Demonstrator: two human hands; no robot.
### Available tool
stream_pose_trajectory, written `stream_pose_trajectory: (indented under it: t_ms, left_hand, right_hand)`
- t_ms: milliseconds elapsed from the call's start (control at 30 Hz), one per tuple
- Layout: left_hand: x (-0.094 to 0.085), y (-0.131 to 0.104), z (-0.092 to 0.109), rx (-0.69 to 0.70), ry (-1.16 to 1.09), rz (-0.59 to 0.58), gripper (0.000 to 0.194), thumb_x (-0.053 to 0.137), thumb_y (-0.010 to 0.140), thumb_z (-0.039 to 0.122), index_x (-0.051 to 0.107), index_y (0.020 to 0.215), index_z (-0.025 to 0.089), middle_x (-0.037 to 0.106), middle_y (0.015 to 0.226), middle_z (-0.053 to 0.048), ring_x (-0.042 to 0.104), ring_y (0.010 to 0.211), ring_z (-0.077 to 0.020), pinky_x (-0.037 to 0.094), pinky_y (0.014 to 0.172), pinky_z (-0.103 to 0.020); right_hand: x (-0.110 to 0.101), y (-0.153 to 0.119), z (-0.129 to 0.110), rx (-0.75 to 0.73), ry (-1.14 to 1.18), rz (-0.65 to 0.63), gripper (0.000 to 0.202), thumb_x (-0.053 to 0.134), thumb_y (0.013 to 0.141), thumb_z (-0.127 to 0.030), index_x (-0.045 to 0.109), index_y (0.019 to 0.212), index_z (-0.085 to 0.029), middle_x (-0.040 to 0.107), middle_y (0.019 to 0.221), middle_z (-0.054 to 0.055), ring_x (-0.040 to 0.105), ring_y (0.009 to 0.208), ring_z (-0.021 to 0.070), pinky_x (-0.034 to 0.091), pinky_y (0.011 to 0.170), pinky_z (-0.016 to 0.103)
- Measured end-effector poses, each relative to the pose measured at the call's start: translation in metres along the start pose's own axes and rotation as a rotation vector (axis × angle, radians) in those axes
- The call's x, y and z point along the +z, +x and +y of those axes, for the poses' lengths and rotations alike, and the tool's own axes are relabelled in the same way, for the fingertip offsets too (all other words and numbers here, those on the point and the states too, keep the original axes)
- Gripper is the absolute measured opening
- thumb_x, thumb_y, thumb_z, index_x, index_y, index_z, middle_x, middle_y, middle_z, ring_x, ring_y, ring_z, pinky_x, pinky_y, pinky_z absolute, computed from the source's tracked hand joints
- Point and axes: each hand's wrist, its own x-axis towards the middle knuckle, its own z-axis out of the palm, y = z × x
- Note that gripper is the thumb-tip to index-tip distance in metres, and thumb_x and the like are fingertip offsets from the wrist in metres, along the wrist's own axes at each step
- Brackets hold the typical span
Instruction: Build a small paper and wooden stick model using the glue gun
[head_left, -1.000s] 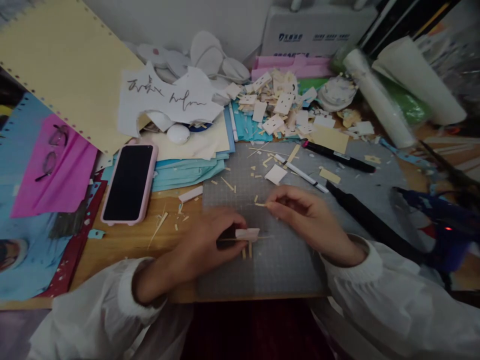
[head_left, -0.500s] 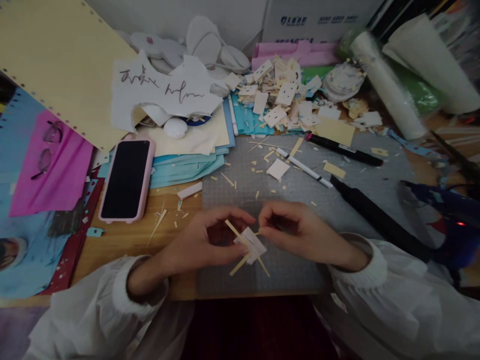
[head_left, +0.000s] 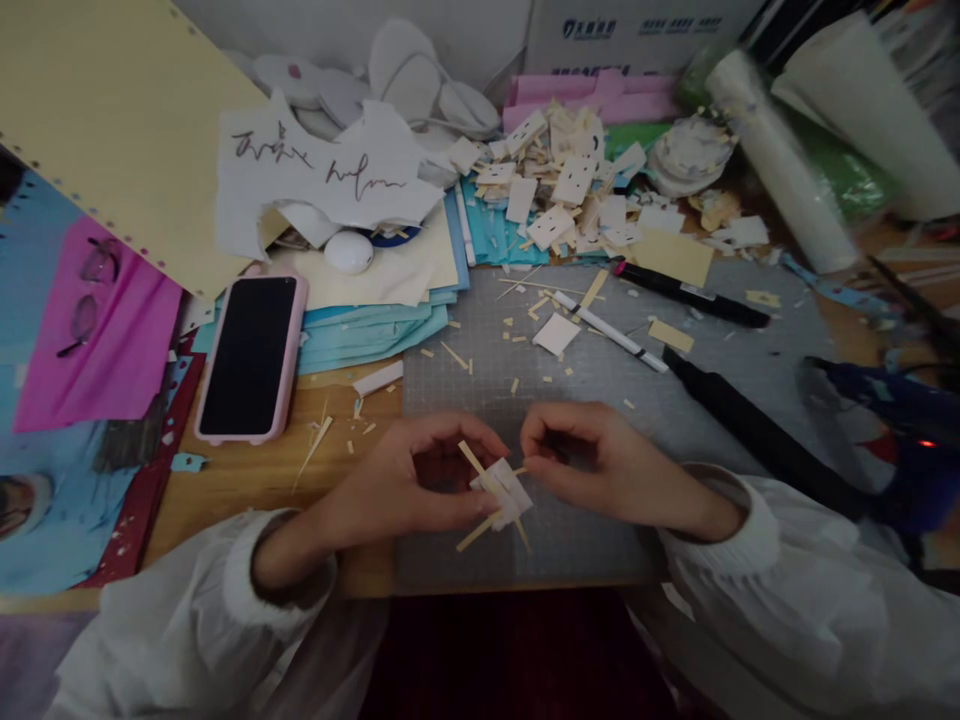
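Between thumb and fingers, my left hand (head_left: 427, 475) grips a small white paper square figure (head_left: 511, 492) with thin cream strips sticking out of its sides like limbs. My right hand (head_left: 604, 460) is closed in a pinch on a short cream paper strip (head_left: 521, 469) at the figure's upper right edge. Whether that strip is joined to the figure I cannot tell. Both hands hover over the near part of a grey cutting mat (head_left: 592, 550). A loose white paper square (head_left: 556, 334) lies beyond them among scattered cream snippets.
A heap of similar paper figures (head_left: 570, 185) lies at the back. On the mat are a white pen (head_left: 611, 332), a black marker (head_left: 690, 295) and a long black tool (head_left: 750, 430). A blue glue gun (head_left: 892, 430) with a red light stands right. A phone (head_left: 251, 358) lies left.
The paper figure has turned slightly in my left hand, its strips shifting a little. Both hands keep nearly the same place and grip.
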Motion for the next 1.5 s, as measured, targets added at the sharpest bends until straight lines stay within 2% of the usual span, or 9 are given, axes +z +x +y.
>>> stream_pose_trajectory:
  t_ms: [133, 367, 500, 700, 867, 1000, 1167, 1333, 1500]
  left_hand:
    - [0.0, 0.0, 0.0, -0.001, 0.05, 0.005, 0.026, 0.075, 0.071, 0.016, 0.064, 0.094, 0.017, 0.064, 0.084, 0.001, 0.06, 0.073, -0.0091, 0.051, 0.069, -0.02]
    - [-0.002, -0.001, 0.0, 0.034, 0.036, 0.001, 0.025, 0.074, 0.072, 0.015, 0.063, 0.095, 0.019, 0.065, 0.088, 0.001, 0.062, 0.078, -0.0101, 0.052, 0.071, -0.021]
    - [-0.002, 0.0, -0.001, 0.047, 0.007, -0.017, 0.025, 0.074, 0.073, 0.014, 0.063, 0.095, 0.018, 0.065, 0.087, 0.001, 0.062, 0.077, -0.0089, 0.051, 0.07, -0.019]
    - [-0.001, 0.0, -0.001, 0.047, 0.023, -0.002, 0.025, 0.075, 0.072, 0.015, 0.062, 0.094, 0.018, 0.065, 0.085, 0.0, 0.063, 0.076, -0.0111, 0.052, 0.069, -0.022]
    - [0.002, 0.001, 0.001, 0.102, 0.006, 0.08, 0.026, 0.076, 0.07, 0.015, 0.056, 0.087, 0.016, 0.062, 0.081, 0.001, 0.062, 0.072, -0.0097, 0.05, 0.064, -0.019]
    - [0.004, 0.001, 0.001, 0.156, 0.008, 0.148, 0.028, 0.076, 0.071, 0.014, 0.053, 0.086, 0.017, 0.059, 0.082, 0.002, 0.061, 0.07, -0.009, 0.051, 0.064, -0.02]
    - [0.003, 0.002, -0.001, 0.208, 0.012, 0.141, 0.023, 0.073, 0.074, 0.014, 0.056, 0.088, 0.016, 0.06, 0.083, 0.001, 0.06, 0.073, -0.0083, 0.051, 0.068, -0.019]
    - [0.002, 0.002, -0.004, 0.194, 0.144, 0.172, 0.014, 0.07, 0.078, 0.022, 0.06, 0.083, 0.015, 0.063, 0.077, -0.001, 0.058, 0.069, -0.0099, 0.049, 0.064, -0.02]
    - [0.003, 0.001, -0.005, 0.187, 0.134, 0.189, 0.013, 0.07, 0.078, 0.024, 0.061, 0.083, 0.016, 0.066, 0.078, -0.001, 0.061, 0.071, -0.0122, 0.05, 0.066, -0.023]
  right_hand:
    - [0.0, 0.0, 0.001, 0.011, 0.004, 0.003, 0.012, 0.057, 0.081, -0.019, 0.051, 0.071, -0.019, 0.049, 0.065, -0.004, 0.043, 0.059, 0.0083, 0.035, 0.053, 0.021]
    - [0.0, 0.003, 0.002, 0.032, 0.103, 0.017, 0.017, 0.061, 0.084, -0.033, 0.054, 0.076, -0.018, 0.052, 0.071, -0.002, 0.047, 0.064, 0.0097, 0.039, 0.057, 0.023]
    - [0.001, 0.002, 0.002, 0.045, 0.139, -0.002, 0.021, 0.064, 0.083, -0.036, 0.055, 0.076, -0.018, 0.053, 0.071, -0.002, 0.047, 0.064, 0.0096, 0.039, 0.057, 0.023]
    - [0.004, 0.002, 0.002, 0.036, 0.182, 0.016, 0.024, 0.066, 0.083, -0.038, 0.055, 0.077, -0.018, 0.051, 0.071, -0.002, 0.046, 0.063, 0.009, 0.039, 0.056, 0.022]
    - [0.009, 0.003, 0.004, -0.001, 0.313, 0.024, 0.024, 0.068, 0.081, -0.036, 0.054, 0.09, -0.018, 0.054, 0.081, -0.001, 0.051, 0.07, 0.0095, 0.044, 0.063, 0.023]
    - [0.014, 0.002, 0.008, 0.014, 0.289, 0.048, 0.024, 0.068, 0.082, -0.037, 0.054, 0.089, -0.018, 0.054, 0.082, 0.0, 0.051, 0.073, 0.0104, 0.045, 0.066, 0.024]
    - [0.014, 0.002, 0.007, -0.005, 0.275, 0.13, 0.021, 0.066, 0.083, -0.035, 0.054, 0.084, -0.018, 0.052, 0.078, -0.001, 0.05, 0.069, 0.0096, 0.045, 0.063, 0.023]
    - [0.013, 0.002, 0.005, -0.063, 0.255, 0.17, 0.019, 0.067, 0.082, -0.032, 0.054, 0.083, -0.018, 0.053, 0.077, -0.001, 0.05, 0.068, 0.0088, 0.045, 0.061, 0.022]
    - [0.017, 0.0, 0.006, -0.121, 0.234, 0.21, 0.013, 0.065, 0.083, -0.026, 0.054, 0.086, -0.019, 0.056, 0.081, 0.0, 0.056, 0.073, 0.0099, 0.049, 0.065, 0.023]
